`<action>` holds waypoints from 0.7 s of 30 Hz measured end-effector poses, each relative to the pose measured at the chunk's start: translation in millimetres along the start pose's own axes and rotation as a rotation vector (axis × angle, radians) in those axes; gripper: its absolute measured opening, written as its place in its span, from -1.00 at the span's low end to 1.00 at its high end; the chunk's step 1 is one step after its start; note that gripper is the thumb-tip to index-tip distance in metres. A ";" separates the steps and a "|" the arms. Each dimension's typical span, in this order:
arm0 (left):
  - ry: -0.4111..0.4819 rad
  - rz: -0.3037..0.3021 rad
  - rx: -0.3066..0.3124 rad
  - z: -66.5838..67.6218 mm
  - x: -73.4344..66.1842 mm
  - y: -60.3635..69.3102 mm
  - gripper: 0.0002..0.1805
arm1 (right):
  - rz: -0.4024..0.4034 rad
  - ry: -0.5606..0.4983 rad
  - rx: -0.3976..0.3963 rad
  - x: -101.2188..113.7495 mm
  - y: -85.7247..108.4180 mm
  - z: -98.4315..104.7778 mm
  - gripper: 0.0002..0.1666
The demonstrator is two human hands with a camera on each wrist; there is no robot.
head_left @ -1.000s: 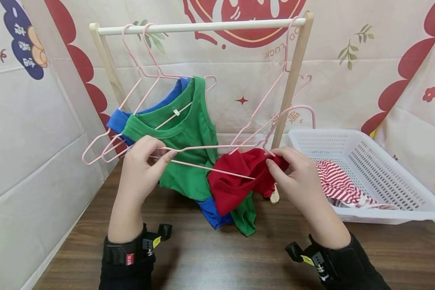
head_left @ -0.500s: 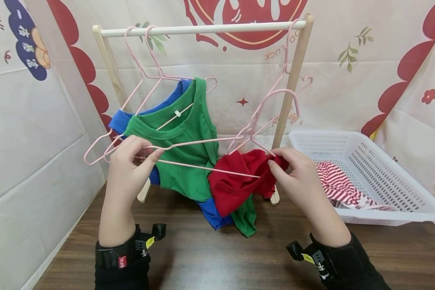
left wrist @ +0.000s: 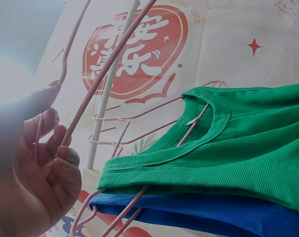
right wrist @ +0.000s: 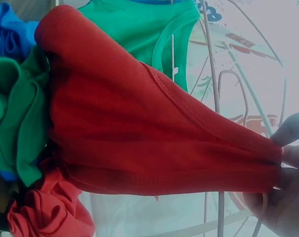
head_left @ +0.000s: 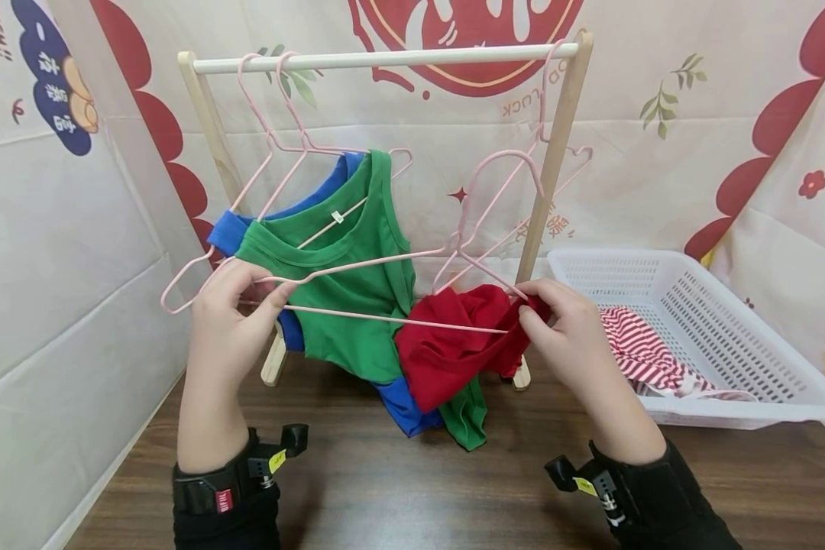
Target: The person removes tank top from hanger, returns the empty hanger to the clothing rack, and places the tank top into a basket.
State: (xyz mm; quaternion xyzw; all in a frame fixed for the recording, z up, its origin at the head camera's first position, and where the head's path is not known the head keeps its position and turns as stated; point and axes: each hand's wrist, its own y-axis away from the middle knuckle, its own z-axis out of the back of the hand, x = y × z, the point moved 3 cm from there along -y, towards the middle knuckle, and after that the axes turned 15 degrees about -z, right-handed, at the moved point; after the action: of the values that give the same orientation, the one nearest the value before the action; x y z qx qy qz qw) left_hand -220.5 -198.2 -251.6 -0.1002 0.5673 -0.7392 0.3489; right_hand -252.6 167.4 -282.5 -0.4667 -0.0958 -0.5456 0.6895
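Note:
A pink clothes hanger (head_left: 378,262) stretches between the hands, its hook pointing up. My left hand (head_left: 230,313) pinches the hanger's left end, with thumb and fingers about the wire in the left wrist view. The right hand (head_left: 569,325) pinches a strap of the red tank top (head_left: 447,336) together with the hanger's right end. In the right wrist view the red tank top (right wrist: 115,118) hangs stretched from those fingertips. Behind the hanger, a green tank top (head_left: 344,305) and a blue tank top (head_left: 227,231) hang on pink hangers from the rack.
A wooden rack with a white rail (head_left: 399,58) stands at the back. Another pink hanger (head_left: 543,99) hangs near its right post with no garment visible on it. To the right, a white basket (head_left: 763,344) holds a red-and-white striped garment (head_left: 646,347).
My left hand has moved left with its end of the hanger, and the hook has swung left and upward. The right hand stays nearly in place with the red tank top.

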 end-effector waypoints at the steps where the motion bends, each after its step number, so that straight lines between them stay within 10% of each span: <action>1: -0.001 0.005 -0.001 0.4 0.0 0.1 -0.86 | -0.005 0.005 0.003 -0.8 -0.7 0.3 -0.74; 21: -0.056 0.090 -0.006 7.0 7.2 3.6 -0.84 | -0.200 -0.015 0.084 -20.2 -11.7 3.3 -0.63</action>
State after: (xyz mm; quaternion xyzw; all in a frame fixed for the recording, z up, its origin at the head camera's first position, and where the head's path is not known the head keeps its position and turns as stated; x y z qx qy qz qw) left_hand -220.6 -208.5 -254.3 -0.0964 0.5637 -0.7178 0.3972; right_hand -269.1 183.6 -287.4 -0.4296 -0.1697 -0.6037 0.6497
